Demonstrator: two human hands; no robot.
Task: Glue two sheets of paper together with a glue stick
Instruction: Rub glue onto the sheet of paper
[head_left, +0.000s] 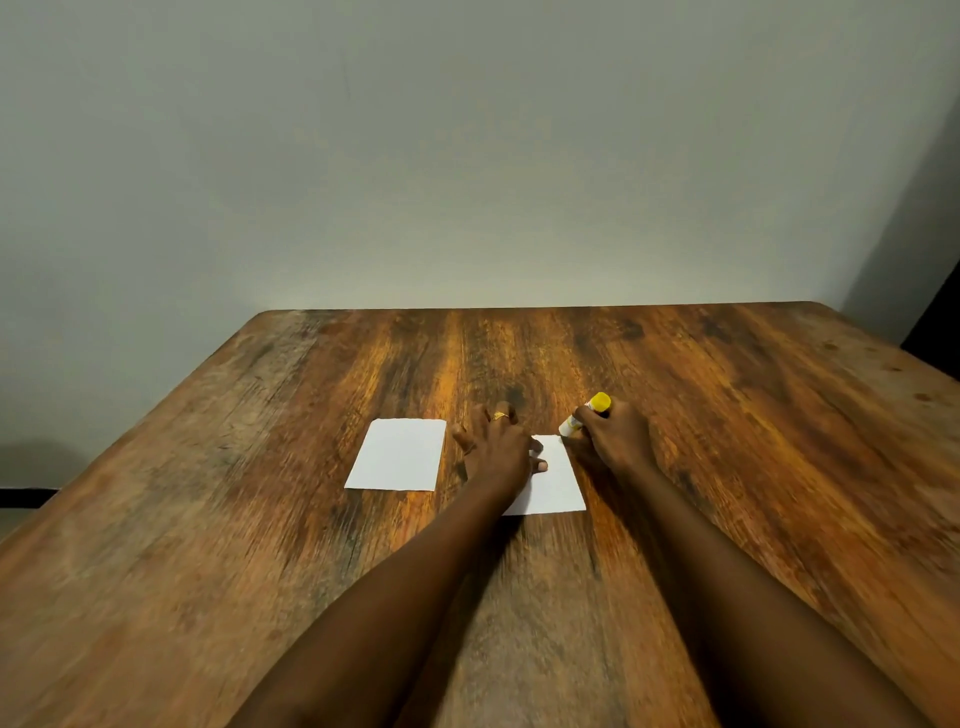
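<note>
Head view: glue stick (598, 402) within right fingers (593, 423), by sheet (556, 483) corner.

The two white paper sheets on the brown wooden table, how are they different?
The left white paper sheet lies untouched; the right white paper sheet is partly hidden under the pressing left hand. The right hand holds the yellow-and-white glue stick at the right sheet's far corner, away from the left sheet. Both are flat, white rectangles.

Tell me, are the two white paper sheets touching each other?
Apart. The head view shows bare table wood between the left sheet and the right sheet.
</note>
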